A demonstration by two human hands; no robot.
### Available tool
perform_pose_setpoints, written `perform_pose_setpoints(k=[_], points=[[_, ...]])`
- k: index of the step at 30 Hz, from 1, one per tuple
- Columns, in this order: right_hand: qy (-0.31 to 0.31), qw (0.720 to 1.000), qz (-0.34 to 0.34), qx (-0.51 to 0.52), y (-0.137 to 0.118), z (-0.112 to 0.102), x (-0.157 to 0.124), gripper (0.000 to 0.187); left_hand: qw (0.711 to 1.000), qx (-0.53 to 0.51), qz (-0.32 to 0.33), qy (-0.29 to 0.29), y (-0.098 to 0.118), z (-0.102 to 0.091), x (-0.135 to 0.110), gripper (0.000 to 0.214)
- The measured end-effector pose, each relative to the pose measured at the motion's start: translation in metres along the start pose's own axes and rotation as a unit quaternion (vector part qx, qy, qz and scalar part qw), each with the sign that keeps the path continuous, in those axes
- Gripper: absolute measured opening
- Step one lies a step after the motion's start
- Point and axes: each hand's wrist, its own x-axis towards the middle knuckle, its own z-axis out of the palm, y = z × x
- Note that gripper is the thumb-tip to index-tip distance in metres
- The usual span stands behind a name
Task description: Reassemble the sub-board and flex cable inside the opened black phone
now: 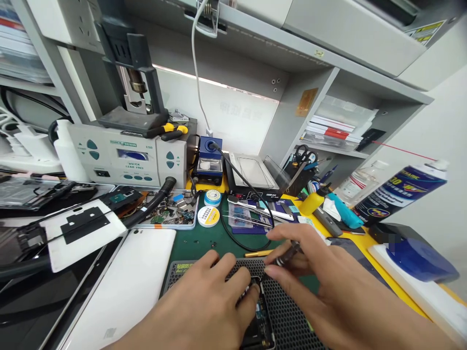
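An opened phone (268,323) with its inner parts exposed lies on a black honeycomb-pattern mat (292,311). My left hand (215,296) lies over it with curled fingers, holding it by its upper part and hiding much of it. My right hand (321,272) pinches a dark, slim screwdriver (290,253) at the phone's upper right corner. Its tip is hard to make out. A gold-coloured slim tool (257,253) lies just beyond the mat's far edge.
On the left lie a white tablet (146,272) and a tray of small parts (178,218). Behind them stands a hot-air station (134,155). Two round tins (208,216), tweezers (248,218) and a black cable lie ahead. A spray can (404,189) stands at right.
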Motion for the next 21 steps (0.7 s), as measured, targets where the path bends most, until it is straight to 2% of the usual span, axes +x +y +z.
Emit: perform_pose_setpoints(k=[2, 6, 10, 14, 18, 21], points=[[0.009, 1.000, 0.011, -0.014, 0.002, 0.001, -0.001, 0.040, 1.000, 0.004, 0.000, 0.005, 0.002, -0.001, -0.002, 0.034], [-0.015, 1.000, -0.014, -0.013, 0.003, 0.003, -0.003, 0.040, 1.000, -0.005, 0.004, -0.008, 0.003, -0.001, -0.002, 0.035], [0.030, 0.997, 0.010, -0.072, 0.001, 0.004, -0.004, 0.039, 1.000, 0.006, -0.002, -0.004, 0.003, -0.002, 0.000, 0.035], [-0.008, 0.999, -0.039, 0.001, -0.004, 0.003, -0.005, 0.040, 1.000, 0.005, 0.005, -0.011, 0.001, 0.001, 0.001, 0.036], [0.058, 0.996, -0.023, -0.066, -0.008, 0.003, -0.007, 0.040, 1.000, -0.010, 0.013, -0.016, -0.003, 0.003, 0.003, 0.036], [0.030, 0.998, -0.045, -0.026, -0.011, 0.001, -0.007, 0.043, 1.000, -0.008, 0.007, -0.022, -0.003, 0.000, 0.004, 0.036]])
